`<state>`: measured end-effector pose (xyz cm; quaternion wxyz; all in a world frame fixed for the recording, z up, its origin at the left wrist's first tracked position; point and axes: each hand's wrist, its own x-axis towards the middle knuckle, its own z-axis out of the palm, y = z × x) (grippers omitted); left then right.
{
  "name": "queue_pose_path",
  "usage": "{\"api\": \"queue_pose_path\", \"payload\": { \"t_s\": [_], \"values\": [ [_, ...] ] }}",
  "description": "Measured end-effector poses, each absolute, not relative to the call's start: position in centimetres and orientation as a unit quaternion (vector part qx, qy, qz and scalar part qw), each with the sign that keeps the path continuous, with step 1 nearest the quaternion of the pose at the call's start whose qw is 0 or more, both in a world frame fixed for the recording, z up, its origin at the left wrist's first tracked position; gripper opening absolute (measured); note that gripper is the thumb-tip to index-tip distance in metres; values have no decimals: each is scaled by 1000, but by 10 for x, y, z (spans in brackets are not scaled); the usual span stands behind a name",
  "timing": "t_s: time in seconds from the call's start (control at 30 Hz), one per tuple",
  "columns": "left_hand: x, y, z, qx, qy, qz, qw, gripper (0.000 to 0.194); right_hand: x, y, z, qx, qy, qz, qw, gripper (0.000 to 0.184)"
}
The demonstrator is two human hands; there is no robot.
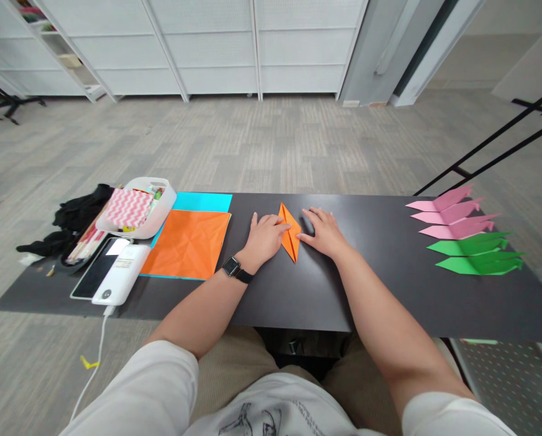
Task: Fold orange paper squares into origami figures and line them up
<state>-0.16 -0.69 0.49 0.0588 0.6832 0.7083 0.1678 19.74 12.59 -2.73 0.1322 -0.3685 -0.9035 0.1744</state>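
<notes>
Head view: dark table (380, 297), before the seated person. White shirt (284, 406) bears printed lettering, illegible from here. Orange sheets (186, 242) lie left. White power bank (123, 274): label too small to read. Left hand (265, 239), open, fingertips on the folded orange paper (290, 236), mid-table; right hand (324, 233), spread, thumb at its edge. Neither encloses it.

Remotely, I see folded paper (293, 240), orange; desk (380, 290), dark grey; right-edge origami (461, 229), pink and green; left-edge packet (128, 207), pink-white zigzag.
</notes>
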Motion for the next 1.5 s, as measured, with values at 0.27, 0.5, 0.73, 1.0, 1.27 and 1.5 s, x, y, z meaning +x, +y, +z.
{"api": "queue_pose_path", "payload": {
  "t_s": [0.27, 0.5, 0.73, 1.0, 1.27, 1.5],
  "values": [
    [-1, -8, 6, 683, 703, 181, 79, 29, 203, 118, -22, -342, -920, 177, 72, 102],
    [0, -9, 7, 688, 701, 171, 78, 37, 205, 108, -16, -320, -929, 180, 43, 115],
    [1, -9, 6, 688, 702, 170, 72, 36, 208, 101, -15, -309, -934, 182, 16, 131],
    [-2, -10, 7, 705, 682, 167, 97, 39, 206, 116, -11, -372, -896, 212, 115, 86],
    [-2, -11, 9, 735, 641, 159, 152, 44, 206, 132, -26, -447, -870, 167, 121, 92],
    [0, -13, 14, 752, 617, 149, 177, 44, 210, 125, -13, -465, -865, 172, 75, 103]
  ]
}}
